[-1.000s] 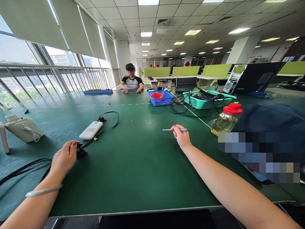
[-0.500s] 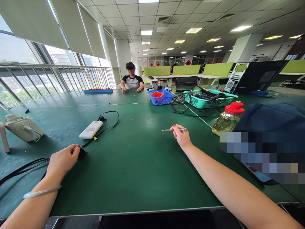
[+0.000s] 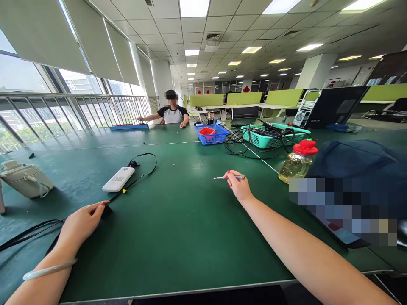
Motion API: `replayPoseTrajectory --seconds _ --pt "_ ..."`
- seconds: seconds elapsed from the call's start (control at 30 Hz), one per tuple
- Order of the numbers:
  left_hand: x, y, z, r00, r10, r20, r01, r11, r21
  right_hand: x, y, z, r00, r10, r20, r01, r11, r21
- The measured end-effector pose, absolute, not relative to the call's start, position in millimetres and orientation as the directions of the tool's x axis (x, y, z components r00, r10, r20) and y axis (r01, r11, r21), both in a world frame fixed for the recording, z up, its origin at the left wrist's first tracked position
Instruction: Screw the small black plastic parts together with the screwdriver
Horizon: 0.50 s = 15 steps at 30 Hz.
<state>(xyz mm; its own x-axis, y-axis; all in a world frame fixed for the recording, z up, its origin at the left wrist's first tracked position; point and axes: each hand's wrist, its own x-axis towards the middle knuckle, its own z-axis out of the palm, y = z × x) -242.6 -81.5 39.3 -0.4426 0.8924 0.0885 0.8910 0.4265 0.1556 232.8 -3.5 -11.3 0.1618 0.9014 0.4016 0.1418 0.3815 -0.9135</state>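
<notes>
My left hand (image 3: 81, 224), wearing a pale bangle, rests low at the left with its fingertips pinched on a black cable (image 3: 115, 196). A small black piece (image 3: 107, 212) shows just under those fingers; I cannot make out what it is. The cable runs past a yellow tag beside a white power bank (image 3: 118, 179) and loops behind it. In front of me at mid-table, my right hand (image 3: 239, 186) is closed around a small screwdriver (image 3: 218, 178). Its thin metal shaft points left, and the handle end pokes out at the right of the fingers.
The green table (image 3: 178, 250) holds a beige bag (image 3: 28, 182) at the left. Behind are a blue basket (image 3: 211, 137), a teal basket (image 3: 265, 142) of cables and a red-lidded bottle (image 3: 295, 163). Dark cloth (image 3: 359, 165) lies right. Across sits a person (image 3: 173, 113).
The person across the table has stretched an arm out toward the blue tray with red pieces. My view has tilted slightly; both my hands keep their holds.
</notes>
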Motion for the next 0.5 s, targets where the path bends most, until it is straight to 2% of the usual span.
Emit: replayPoseTrajectory --seconds 0.17,0.27,0.5 --pt "-247.1 -78.5 35.9 -0.414 0.907 0.069 0.898 0.395 0.193 232.7 -3.6 -11.0 0.150 0.906 0.396 0.153 0.374 -0.915" --pt "-247.6 -78.6 35.9 -0.458 0.888 0.051 0.876 0.440 0.196 232.9 -3.5 -11.4 0.146 0.906 0.397 0.154 0.375 -0.914" --pt "-265.9 -81.6 34.0 -0.542 0.828 0.142 0.839 0.523 0.151 232.5 -3.4 -12.1 0.143 0.908 0.394 0.153 0.373 -0.915"
